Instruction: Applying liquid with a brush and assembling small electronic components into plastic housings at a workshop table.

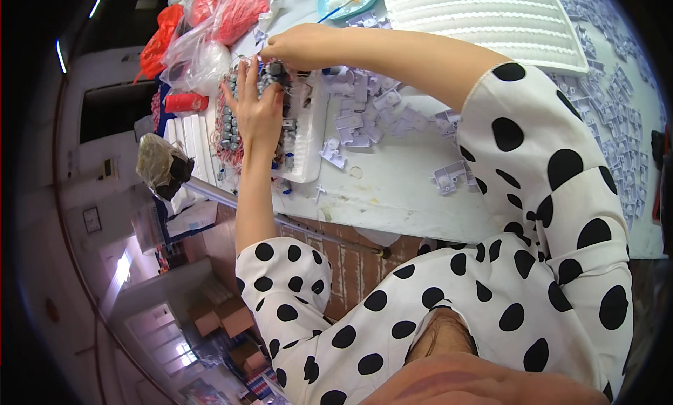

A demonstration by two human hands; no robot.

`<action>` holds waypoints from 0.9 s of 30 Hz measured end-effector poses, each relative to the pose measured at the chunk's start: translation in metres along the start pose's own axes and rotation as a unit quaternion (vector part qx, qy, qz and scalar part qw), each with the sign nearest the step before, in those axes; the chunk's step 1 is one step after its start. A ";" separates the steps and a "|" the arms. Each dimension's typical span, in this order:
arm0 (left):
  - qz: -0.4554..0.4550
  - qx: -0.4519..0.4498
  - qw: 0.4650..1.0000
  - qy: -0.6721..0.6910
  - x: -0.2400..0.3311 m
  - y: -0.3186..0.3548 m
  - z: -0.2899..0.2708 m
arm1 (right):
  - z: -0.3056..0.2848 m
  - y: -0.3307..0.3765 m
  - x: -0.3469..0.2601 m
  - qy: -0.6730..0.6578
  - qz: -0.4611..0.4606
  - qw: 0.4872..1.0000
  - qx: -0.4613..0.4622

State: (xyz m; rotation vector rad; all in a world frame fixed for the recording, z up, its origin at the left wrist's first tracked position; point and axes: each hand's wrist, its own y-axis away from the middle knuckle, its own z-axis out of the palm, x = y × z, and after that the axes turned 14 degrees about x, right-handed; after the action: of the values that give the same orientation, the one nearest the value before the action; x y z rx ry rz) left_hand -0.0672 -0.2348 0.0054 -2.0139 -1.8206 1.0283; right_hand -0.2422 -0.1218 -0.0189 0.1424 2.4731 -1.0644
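My left hand (pixel 258 110) lies with fingers spread over small grey motor-like parts (pixel 230 128) with thin red wires, set in rows at the table's left side. My right hand (pixel 298 46) reaches across to the far end of these parts. Its fingers are bent together near my left fingertips; what they pinch, if anything, is too small to make out. A white ribbed foam tray (pixel 308 138) lies just right of my left hand. Beyond it are scattered pale plastic housings (pixel 354 128).
Many more housings (pixel 617 124) cover the table's right side, beside a large white ribbed foam sheet (pixel 484 19). A blue bowl (pixel 328 0) of white stuff with a brush (pixel 340 9) stands at the back. Plastic bags (pixel 238 16) and a red roll (pixel 186 102) lie at the left.
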 end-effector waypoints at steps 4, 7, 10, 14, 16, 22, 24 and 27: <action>-0.086 0.018 0.991 0.105 0.007 0.009 -0.023 | -0.016 0.019 0.002 -0.013 -0.051 0.998 -0.035; -0.170 0.021 0.968 0.181 0.008 0.020 -0.033 | -0.014 0.024 0.001 0.000 -0.076 0.997 -0.020; -0.188 0.076 0.968 0.148 0.021 0.030 -0.039 | -0.015 0.028 -0.009 0.050 -0.114 0.989 0.074; -0.178 0.138 0.972 0.062 0.033 0.036 -0.040 | -0.010 0.034 -0.017 0.041 -0.157 0.982 0.099; -0.164 0.170 0.971 0.039 0.033 0.038 -0.039 | -0.010 0.039 -0.025 0.053 -0.155 0.984 0.066; -0.155 0.120 0.980 0.032 0.051 0.052 -0.033 | -0.001 0.045 -0.021 0.157 -0.187 0.968 0.057; -0.172 0.091 0.980 0.035 0.054 0.061 -0.032 | -0.002 0.045 -0.020 0.149 -0.165 0.974 0.042; -0.169 0.065 0.983 0.019 0.060 0.066 -0.030 | -0.002 0.048 -0.012 0.115 -0.148 0.982 0.035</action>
State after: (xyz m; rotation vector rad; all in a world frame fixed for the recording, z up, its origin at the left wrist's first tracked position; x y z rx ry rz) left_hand 0.0015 -0.1830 -0.0327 -1.5694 -1.9315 0.9692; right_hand -0.2200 -0.0858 -0.0444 -0.0917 2.7259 -1.3241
